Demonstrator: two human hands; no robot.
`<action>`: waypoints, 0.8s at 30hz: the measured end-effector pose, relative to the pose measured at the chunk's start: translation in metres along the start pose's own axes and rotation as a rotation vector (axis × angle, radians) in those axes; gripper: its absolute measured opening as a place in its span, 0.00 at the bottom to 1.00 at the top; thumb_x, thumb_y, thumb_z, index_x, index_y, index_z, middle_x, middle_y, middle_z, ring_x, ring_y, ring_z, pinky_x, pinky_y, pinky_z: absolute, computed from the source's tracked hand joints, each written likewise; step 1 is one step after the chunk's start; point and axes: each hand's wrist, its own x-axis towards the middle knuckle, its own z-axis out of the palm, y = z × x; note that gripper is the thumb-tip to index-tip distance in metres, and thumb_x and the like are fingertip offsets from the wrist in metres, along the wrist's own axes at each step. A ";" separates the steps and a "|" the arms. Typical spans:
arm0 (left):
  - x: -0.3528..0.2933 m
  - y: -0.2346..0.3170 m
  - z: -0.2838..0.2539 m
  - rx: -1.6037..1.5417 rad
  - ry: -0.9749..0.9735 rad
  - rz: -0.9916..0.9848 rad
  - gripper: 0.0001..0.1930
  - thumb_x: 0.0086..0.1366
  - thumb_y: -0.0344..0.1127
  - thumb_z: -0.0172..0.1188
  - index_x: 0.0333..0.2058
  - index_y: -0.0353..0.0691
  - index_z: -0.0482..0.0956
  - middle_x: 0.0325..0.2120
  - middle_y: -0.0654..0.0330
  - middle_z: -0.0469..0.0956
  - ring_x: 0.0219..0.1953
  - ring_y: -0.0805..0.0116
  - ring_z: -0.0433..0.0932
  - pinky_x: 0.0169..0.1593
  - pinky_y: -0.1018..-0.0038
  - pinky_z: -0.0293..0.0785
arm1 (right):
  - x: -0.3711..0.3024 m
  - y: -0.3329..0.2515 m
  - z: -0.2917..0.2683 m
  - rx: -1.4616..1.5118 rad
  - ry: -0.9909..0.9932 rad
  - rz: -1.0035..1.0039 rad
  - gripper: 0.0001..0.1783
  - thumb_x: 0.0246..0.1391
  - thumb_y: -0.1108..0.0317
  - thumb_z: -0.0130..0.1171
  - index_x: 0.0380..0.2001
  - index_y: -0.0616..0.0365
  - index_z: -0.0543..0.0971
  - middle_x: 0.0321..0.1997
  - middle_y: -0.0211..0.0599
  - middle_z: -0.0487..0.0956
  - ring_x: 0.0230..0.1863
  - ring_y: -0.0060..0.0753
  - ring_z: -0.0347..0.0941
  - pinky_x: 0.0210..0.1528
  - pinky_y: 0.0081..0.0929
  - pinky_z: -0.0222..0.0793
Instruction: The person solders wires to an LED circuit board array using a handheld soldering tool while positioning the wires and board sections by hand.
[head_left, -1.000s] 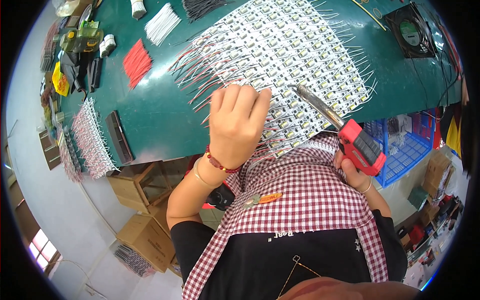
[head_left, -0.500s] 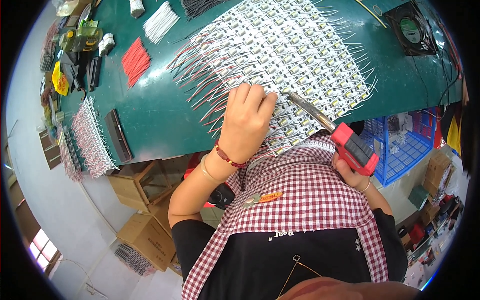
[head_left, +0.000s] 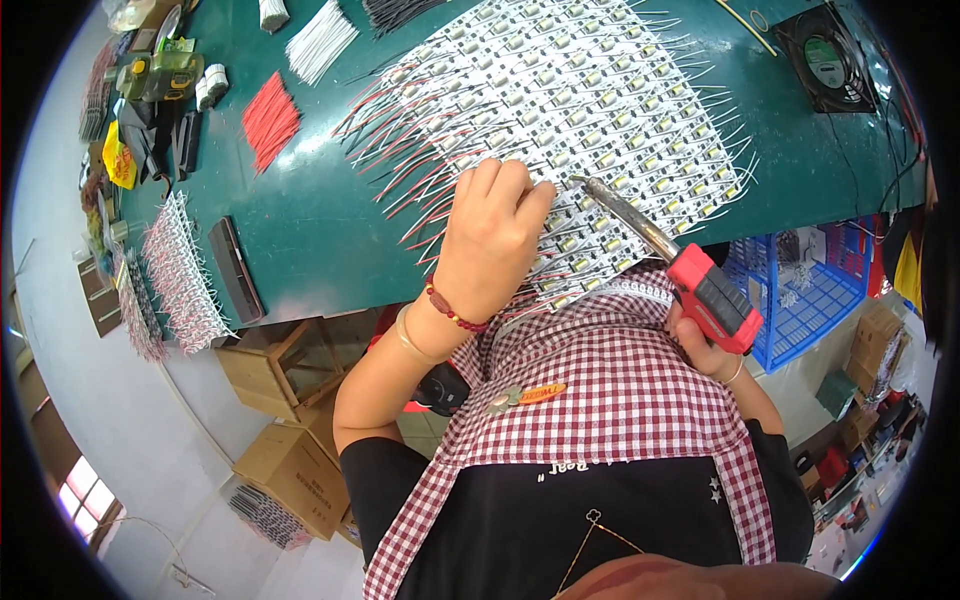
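A white panel of small LED circuit boards [head_left: 610,105] lies over the table's near edge, with red, black and white wires [head_left: 405,190] fringing its left side. My left hand [head_left: 495,220] rests on the panel's lower left part with its fingers bent together in a pinch. What the fingertips hold is hidden beneath them. In my right hand [head_left: 698,345] is a red and black soldering gun [head_left: 712,298], its handle gripped at the panel's lower right. Its metal tip points up and left and hovers at the boards, a little right of my left fingers. Whether the tip touches a board, I cannot tell.
On the green table [head_left: 320,240] are red wires [head_left: 270,122], white wires [head_left: 322,42], a wired board strip [head_left: 183,275] and a dark bar-shaped case [head_left: 236,270]. A black fan [head_left: 826,62] stands far right. Below the right edge sits a blue plastic basket [head_left: 800,290].
The soldering gun has shifted slightly right, its tip now a bit farther from my left fingers. My left hand has moved very slightly up, still pinched.
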 end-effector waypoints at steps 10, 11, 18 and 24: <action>0.003 -0.001 -0.001 -0.025 0.005 -0.005 0.13 0.48 0.18 0.58 0.33 0.38 0.81 0.26 0.60 0.68 0.32 0.61 0.69 0.37 0.67 0.66 | 0.003 0.002 0.003 -0.023 -0.040 -0.041 0.08 0.42 0.71 0.63 0.29 0.60 0.80 0.26 0.38 0.79 0.26 0.41 0.76 0.28 0.31 0.71; 0.003 -0.001 0.000 -0.025 0.003 -0.005 0.13 0.48 0.18 0.58 0.33 0.38 0.81 0.26 0.60 0.68 0.32 0.61 0.69 0.37 0.67 0.66 | 0.006 -0.002 0.002 -0.023 -0.041 -0.041 0.08 0.42 0.71 0.63 0.29 0.60 0.80 0.26 0.38 0.79 0.26 0.41 0.76 0.28 0.31 0.71; 0.005 0.001 -0.004 0.005 -0.032 0.000 0.12 0.48 0.19 0.57 0.33 0.38 0.80 0.26 0.60 0.67 0.31 0.62 0.68 0.37 0.68 0.65 | 0.001 0.000 -0.001 -0.054 -0.032 -0.064 0.09 0.41 0.71 0.63 0.29 0.60 0.81 0.27 0.40 0.80 0.25 0.42 0.76 0.29 0.33 0.71; 0.006 -0.001 -0.003 0.040 -0.043 0.021 0.12 0.48 0.20 0.57 0.33 0.39 0.80 0.27 0.61 0.68 0.32 0.63 0.69 0.37 0.68 0.64 | -0.010 0.004 -0.002 -0.039 0.048 0.044 0.12 0.44 0.67 0.64 0.32 0.61 0.82 0.29 0.41 0.82 0.29 0.43 0.79 0.32 0.33 0.73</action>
